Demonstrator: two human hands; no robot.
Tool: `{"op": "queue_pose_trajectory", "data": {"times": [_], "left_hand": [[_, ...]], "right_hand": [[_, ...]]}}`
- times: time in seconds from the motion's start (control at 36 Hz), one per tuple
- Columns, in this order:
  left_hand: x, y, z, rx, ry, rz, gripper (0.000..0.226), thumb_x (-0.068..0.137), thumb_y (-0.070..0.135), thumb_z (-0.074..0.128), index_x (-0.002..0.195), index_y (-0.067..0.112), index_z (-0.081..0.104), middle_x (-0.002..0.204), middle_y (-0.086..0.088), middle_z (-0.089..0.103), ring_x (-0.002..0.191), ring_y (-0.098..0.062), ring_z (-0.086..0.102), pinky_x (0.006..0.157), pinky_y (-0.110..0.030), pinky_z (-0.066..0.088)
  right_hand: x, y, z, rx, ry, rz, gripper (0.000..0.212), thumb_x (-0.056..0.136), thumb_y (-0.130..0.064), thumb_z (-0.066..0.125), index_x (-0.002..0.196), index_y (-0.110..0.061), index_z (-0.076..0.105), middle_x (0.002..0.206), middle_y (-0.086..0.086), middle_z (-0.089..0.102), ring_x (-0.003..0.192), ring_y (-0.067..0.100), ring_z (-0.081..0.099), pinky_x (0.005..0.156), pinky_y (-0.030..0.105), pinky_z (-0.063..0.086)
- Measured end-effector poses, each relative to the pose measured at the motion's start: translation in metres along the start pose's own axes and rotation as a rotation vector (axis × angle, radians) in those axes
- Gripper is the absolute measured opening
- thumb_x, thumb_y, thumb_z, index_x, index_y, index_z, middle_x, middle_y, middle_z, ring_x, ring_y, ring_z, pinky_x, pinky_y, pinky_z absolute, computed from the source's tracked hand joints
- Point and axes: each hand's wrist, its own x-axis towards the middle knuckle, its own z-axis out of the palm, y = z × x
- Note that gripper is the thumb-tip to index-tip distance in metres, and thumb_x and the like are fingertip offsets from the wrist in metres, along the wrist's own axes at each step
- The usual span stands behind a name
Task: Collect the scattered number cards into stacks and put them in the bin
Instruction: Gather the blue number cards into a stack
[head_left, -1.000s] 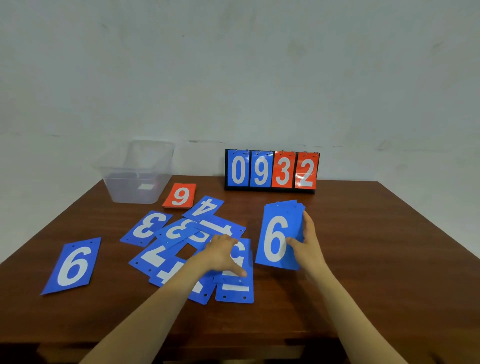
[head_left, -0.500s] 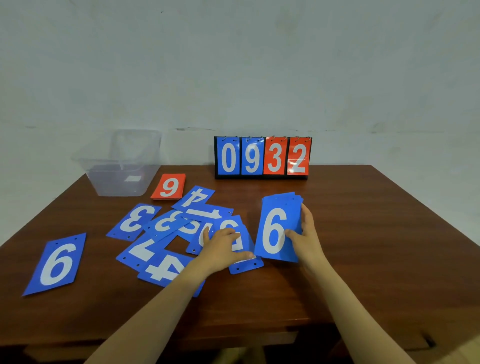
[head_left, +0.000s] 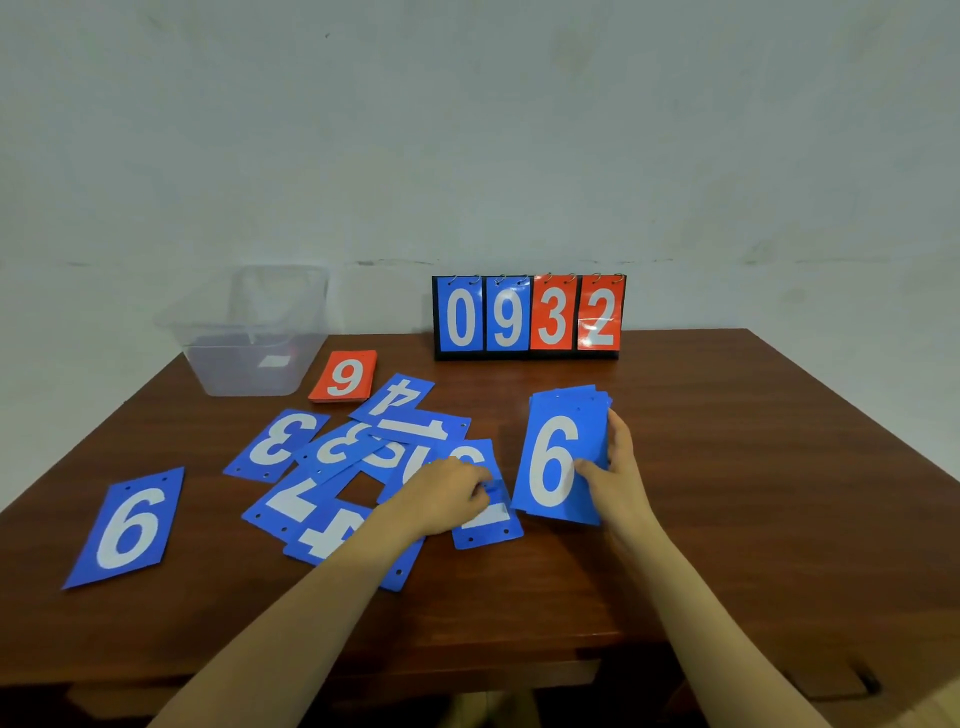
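Scoreboard (head_left: 527, 317) reads 0932; right hand (head_left: 621, 478) grips blue stack (head_left: 563, 415) showing 6

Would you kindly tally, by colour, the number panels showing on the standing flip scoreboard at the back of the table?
Blue panels: 2 (the 0 and the 9)
Red panels: 2 (the 3 and the 2)
Total: 4
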Motion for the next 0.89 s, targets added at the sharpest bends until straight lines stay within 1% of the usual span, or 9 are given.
{"op": "queue_pose_trajectory", "data": {"times": [0.03,0.14,0.22,0.31,0.47,0.56,0.67,0.81,0.89], "left_hand": [[-0.001,0.001,-0.003,-0.018,0.052,0.016,0.024,0.095,0.018,0.041,0.106,0.01,0.061,0.076,0.0,0.052,0.073,-0.023,0.053,0.059,-0.026,0.037],[-0.003,0.0,-0.02,-0.189,0.242,0.028,0.027,0.097,0.019,0.044,0.119,0.014,0.058,0.112,0.001,0.052,0.096,-0.009,0.05,0.08,-0.03,0.046],[-0.004,0.004,-0.043,-0.33,0.374,-0.004,0.032,0.094,0.011,0.048,0.124,0.014,0.058,0.109,-0.001,0.053,0.096,-0.013,0.052,0.086,-0.028,0.046],[-0.007,0.008,-0.066,-0.472,0.459,-0.043,0.032,0.09,0.005,0.051,0.12,0.012,0.061,0.107,-0.003,0.059,0.098,-0.014,0.054,0.084,-0.022,0.041],[-0.008,0.012,-0.091,-0.753,0.334,0.004,0.026,0.088,0.003,0.054,0.11,0.014,0.062,0.105,-0.001,0.067,0.095,-0.016,0.066,0.081,-0.032,0.056],[-0.005,0.01,-0.089,-0.699,0.315,-0.008,0.034,0.086,0.006,0.06,0.116,0.021,0.058,0.12,0.0,0.061,0.11,-0.014,0.059,0.088,-0.033,0.054],[-0.005,0.012,-0.083,-0.609,0.398,-0.009,0.029,0.088,0.011,0.062,0.115,0.02,0.055,0.122,0.002,0.058,0.106,-0.007,0.056,0.078,-0.016,0.05],[-0.002,0.013,-0.071,-0.456,0.6,-0.037,0.035,0.083,0.016,0.069,0.116,0.021,0.059,0.127,0.003,0.051,0.121,-0.011,0.039,0.102,-0.028,0.036],[0.002,0.012,-0.062,-0.526,0.677,-0.135,0.047,0.078,0.022,0.075,0.12,0.024,0.054,0.14,0.001,0.032,0.131,-0.016,0.03,0.1,-0.024,0.033]], "right_hand": [[0.0,-0.001,-0.001,0.0,0.004,-0.004,0.07,0.089,-0.004,0.058,0.144,-0.031,0.024,0.138,-0.001,0.044,0.11,0.011,0.049,0.07,0.027,0.054],[-0.001,-0.007,-0.004,-0.005,0.018,-0.062,0.069,0.09,-0.005,0.057,0.145,-0.029,0.023,0.137,-0.001,0.045,0.111,0.011,0.05,0.074,0.028,0.053],[-0.006,-0.016,-0.004,-0.033,0.039,-0.123,0.068,0.093,-0.007,0.054,0.146,-0.031,0.019,0.132,-0.004,0.046,0.108,0.01,0.05,0.077,0.031,0.052],[-0.013,-0.028,-0.001,-0.059,0.032,-0.215,0.066,0.095,-0.009,0.049,0.147,-0.032,0.016,0.118,-0.011,0.046,0.097,0.006,0.052,0.073,0.023,0.05],[-0.024,-0.049,0.006,-0.065,-0.171,-0.299,0.063,0.094,-0.001,0.047,0.143,-0.033,0.022,0.111,-0.03,0.045,0.095,-0.01,0.057,0.067,0.011,0.052],[-0.027,-0.053,0.014,-0.007,-0.315,-0.285,0.061,0.094,0.001,0.047,0.142,-0.031,0.027,0.126,-0.017,0.049,0.106,-0.007,0.058,0.069,0.017,0.055],[-0.03,-0.055,0.024,0.044,-0.41,-0.195,0.056,0.095,-0.003,0.048,0.137,-0.035,0.031,0.125,-0.007,0.053,0.101,0.008,0.065,0.065,0.022,0.056],[-0.028,-0.052,0.032,0.105,-0.411,-0.126,0.05,0.096,-0.005,0.047,0.13,-0.039,0.035,0.119,-0.005,0.058,0.094,0.01,0.068,0.063,0.025,0.057],[-0.025,-0.05,0.035,0.12,-0.399,-0.098,0.051,0.096,-0.005,0.045,0.133,-0.039,0.033,0.118,-0.006,0.058,0.095,0.014,0.069,0.065,0.031,0.058]]}}
